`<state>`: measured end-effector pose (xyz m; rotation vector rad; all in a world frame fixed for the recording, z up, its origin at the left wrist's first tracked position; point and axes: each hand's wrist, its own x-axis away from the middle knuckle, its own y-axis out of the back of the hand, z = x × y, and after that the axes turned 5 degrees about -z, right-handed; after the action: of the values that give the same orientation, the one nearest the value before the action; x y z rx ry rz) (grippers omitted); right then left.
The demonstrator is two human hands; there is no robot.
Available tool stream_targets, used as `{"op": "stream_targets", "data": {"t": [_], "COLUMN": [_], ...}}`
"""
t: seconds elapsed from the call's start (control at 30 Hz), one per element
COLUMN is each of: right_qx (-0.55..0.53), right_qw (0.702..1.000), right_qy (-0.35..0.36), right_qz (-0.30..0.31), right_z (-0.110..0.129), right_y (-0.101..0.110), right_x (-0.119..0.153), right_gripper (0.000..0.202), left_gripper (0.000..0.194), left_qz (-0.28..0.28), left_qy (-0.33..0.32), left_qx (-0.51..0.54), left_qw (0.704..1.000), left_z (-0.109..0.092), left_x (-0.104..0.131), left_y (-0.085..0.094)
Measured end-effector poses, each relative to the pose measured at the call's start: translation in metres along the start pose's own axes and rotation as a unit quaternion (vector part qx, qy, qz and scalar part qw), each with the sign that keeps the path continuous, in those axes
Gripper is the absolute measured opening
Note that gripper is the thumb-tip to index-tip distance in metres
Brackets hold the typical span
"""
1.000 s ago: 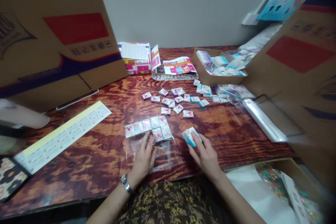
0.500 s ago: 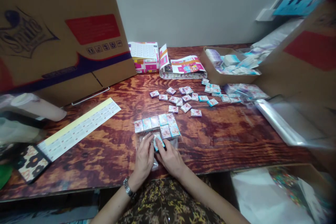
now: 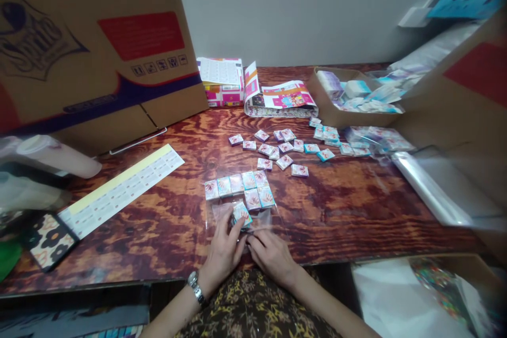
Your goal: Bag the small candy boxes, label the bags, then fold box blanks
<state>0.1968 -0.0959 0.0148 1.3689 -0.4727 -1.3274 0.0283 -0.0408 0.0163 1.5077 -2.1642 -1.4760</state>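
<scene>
A clear plastic bag [image 3: 263, 219] lies flat at the table's front, with a row of small printed boxes [image 3: 236, 183] in its far part and two more just below on the right. A single small blue-edged box [image 3: 241, 215] lies tilted nearer the bag's mouth. My left hand [image 3: 224, 245] is closed at the near edge of the bag, its fingers touching that single box. Beside it, my right hand [image 3: 273, 256] has its fingers pinched at the same edge. Their fingertips almost meet, and the film between them is hard to see.
Loose small boxes [image 3: 285, 162] are scattered beyond the bag. A carton of more boxes [image 3: 348, 119] stands at the back right. A label sheet [image 3: 130, 190] and a flower-patterned case [image 3: 51, 240] lie left. Large cardboard boxes [image 3: 150, 84] flank the table; a plastic roll [image 3: 431, 190] lies right.
My right hand has let go of the single box and drawn back toward the bag's near edge. My left hand has also shifted nearer to me. The view has moved slightly.
</scene>
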Motion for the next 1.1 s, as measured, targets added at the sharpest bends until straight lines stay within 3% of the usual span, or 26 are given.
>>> {"op": "stream_targets", "data": {"t": [0.1,0.3,0.57,1.1], "right_qx": [-0.017,-0.092,-0.133,-0.180], "right_qw": [1.000,0.989,0.973,0.972], "right_qy": [0.009,-0.116,-0.184,-0.145], "right_qz": [0.009,-0.022,-0.046,-0.052], "right_z": [-0.001,-0.006,-0.008,0.001], "right_y": [-0.003,-0.001,-0.009,-0.002], "right_x": [-0.001,-0.007,-0.012,-0.018], "right_gripper": [0.026,0.031,0.039,0.034], "left_gripper": [0.041,0.042,0.042,0.041], "left_qz": [-0.002,-0.016,-0.044,-0.037], "left_qy": [0.013,0.052,0.086,0.102], "left_qx": [-0.008,0.001,0.017,0.033], "left_qw": [1.000,0.999,0.995,0.994], "left_z": [0.004,0.000,-0.006,-0.006], "left_x": [-0.001,-0.003,0.002,0.004], "left_y": [-0.005,-0.003,-0.004,-0.003]}}
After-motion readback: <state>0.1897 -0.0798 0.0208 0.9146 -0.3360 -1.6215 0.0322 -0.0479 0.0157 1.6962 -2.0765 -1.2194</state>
